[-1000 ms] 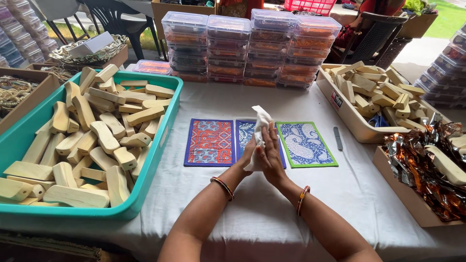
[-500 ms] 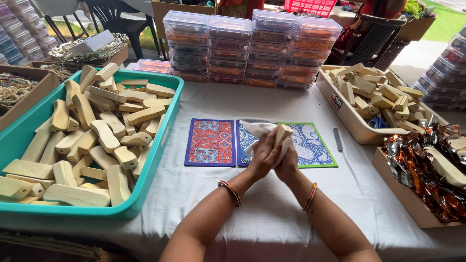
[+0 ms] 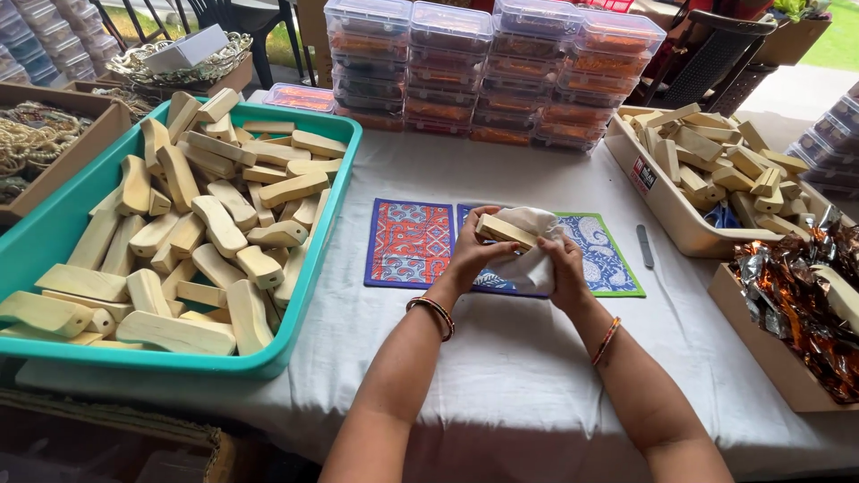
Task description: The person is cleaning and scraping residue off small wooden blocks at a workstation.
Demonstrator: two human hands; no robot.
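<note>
teal tray cut off left, cloth partly hidden

left hand curled, gripping | right hand cupped, fingers closed | forearms converging

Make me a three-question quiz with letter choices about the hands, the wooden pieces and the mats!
1. Where are the hands? A over the mats B inside the teal tray C on the boxes
2. How many mats lie there? A one B three C six
3. What does the left hand grip? A a wooden piece B a knife C nothing

Answers: A, the left hand and right hand are above the mats; B, red, blue, green; A, fingers close on a wooden piece beside a white cloth.
</note>
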